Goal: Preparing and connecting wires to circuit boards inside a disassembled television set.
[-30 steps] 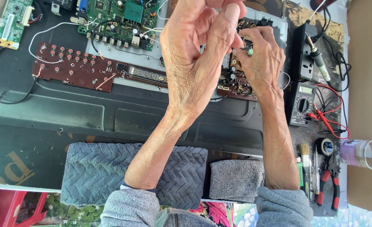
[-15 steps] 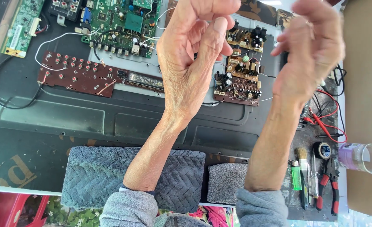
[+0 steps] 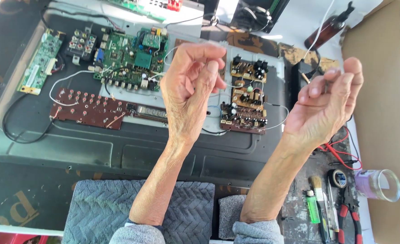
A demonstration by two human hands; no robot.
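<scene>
I log: left hand (image 3: 193, 86) and right hand (image 3: 329, 101) raised, fingers curled, possibly pinching a thin wire between them; below, green circuit board (image 3: 134, 56), brown circuit board (image 3: 245, 97), red button board (image 3: 89, 108); brush (image 3: 317, 192) on surface.

Both my forearms rise from grey sleeves, elbows low, hands lifted in the air and apart. My left hand (image 3: 192, 88) shows its palm side, fingers curled inward, thumb across them. My right hand (image 3: 326, 101) is loosely cupped, fingertips pinched together.

Circuit boards (image 3: 136, 58) — left of tools (image 3: 331, 203)
</scene>
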